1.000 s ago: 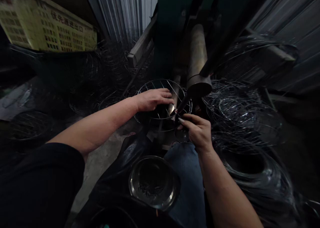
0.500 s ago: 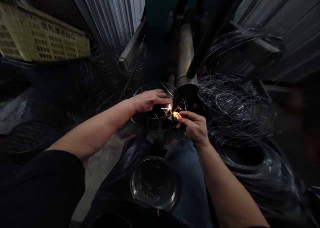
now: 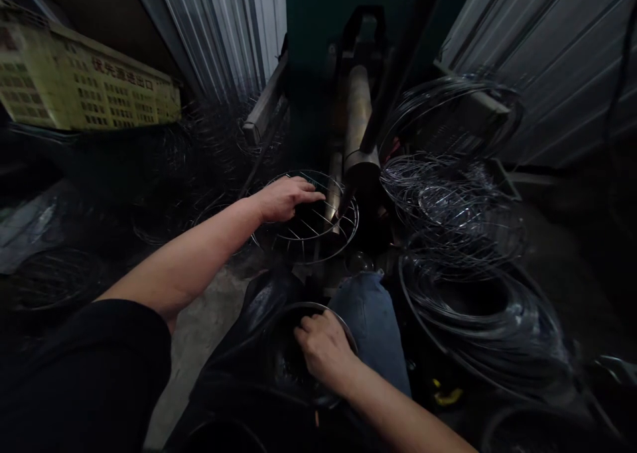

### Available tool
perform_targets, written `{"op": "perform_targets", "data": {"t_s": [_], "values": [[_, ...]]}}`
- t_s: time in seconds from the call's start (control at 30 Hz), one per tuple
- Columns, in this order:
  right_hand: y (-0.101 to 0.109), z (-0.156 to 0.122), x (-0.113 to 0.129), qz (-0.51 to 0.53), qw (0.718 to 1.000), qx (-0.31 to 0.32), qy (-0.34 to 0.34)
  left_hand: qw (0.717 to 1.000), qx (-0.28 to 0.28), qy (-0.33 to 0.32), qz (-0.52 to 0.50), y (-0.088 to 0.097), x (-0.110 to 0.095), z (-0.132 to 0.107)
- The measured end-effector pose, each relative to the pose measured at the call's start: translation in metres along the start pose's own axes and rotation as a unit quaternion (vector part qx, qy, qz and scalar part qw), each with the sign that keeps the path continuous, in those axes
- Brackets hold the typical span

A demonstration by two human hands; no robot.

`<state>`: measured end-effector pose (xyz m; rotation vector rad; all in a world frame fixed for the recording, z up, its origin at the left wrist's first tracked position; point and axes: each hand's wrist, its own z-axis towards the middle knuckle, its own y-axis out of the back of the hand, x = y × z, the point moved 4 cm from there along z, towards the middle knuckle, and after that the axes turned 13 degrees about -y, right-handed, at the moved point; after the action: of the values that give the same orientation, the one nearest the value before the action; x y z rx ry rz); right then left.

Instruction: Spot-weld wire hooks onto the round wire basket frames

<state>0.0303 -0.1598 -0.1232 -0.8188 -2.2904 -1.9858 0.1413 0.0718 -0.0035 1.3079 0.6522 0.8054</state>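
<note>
A round wire rack (image 3: 304, 239), a double ring crossed by thin rods, lies at the lower electrode (image 3: 334, 204) of a spot welder. My left hand (image 3: 284, 199) rests over its left side and holds it, index finger stretched forward. Above the right part of the rack, the welder's upper arm (image 3: 359, 118) ends in a dark, slanted tip. My right hand (image 3: 326, 348) reaches into a metal bowl (image 3: 348, 330) between my thighs. Its fingers are curled, and the fingertips are hidden. Small pieces inside the bowl are too dark to name.
Tangled wire rings (image 3: 448, 207) and a large wire coil (image 3: 522, 327) lie on the right. A yellow crate (image 3: 124, 95) stands at the upper left. A bar (image 3: 261, 115) projects left of the welder, and a dark rod slants across its arm.
My right hand has moved from the welding tip down into the bowl. The sparks are gone. My left hand remains at the rack, and the view has shifted slightly.
</note>
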Motion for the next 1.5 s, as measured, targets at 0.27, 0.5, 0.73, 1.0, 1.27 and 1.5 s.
{"op": "perform_targets", "data": {"t_s": [0.27, 0.5, 0.73, 1.0, 1.27, 1.5], "values": [[-0.047, -0.005, 0.015, -0.016, 0.968, 0.233, -0.092, 0.998, 0.045, 0.037, 0.018, -0.001, 0.001, 0.002], [-0.016, -0.017, -0.004, 0.083, 0.966, 0.197, -0.144, 0.993, 0.053, 0.098, 0.03, 0.001, -0.013, -0.007], [0.08, -0.004, -0.061, 0.469, 0.863, -0.13, -0.135, 0.991, -0.045, 0.104, 0.066, -0.001, -0.038, -0.018], [0.126, 0.034, -0.09, 0.496, 0.796, -0.318, -0.137, 0.991, -0.065, 0.096, 0.06, -0.003, -0.037, -0.014], [0.129, 0.048, -0.1, 0.493, 0.82, -0.254, -0.141, 0.989, -0.097, 0.088, 0.075, -0.007, -0.028, -0.011], [0.138, 0.051, -0.104, 0.515, 0.803, -0.241, -0.181, 0.988, -0.111, 0.08, 0.078, -0.008, -0.023, -0.007]]}}
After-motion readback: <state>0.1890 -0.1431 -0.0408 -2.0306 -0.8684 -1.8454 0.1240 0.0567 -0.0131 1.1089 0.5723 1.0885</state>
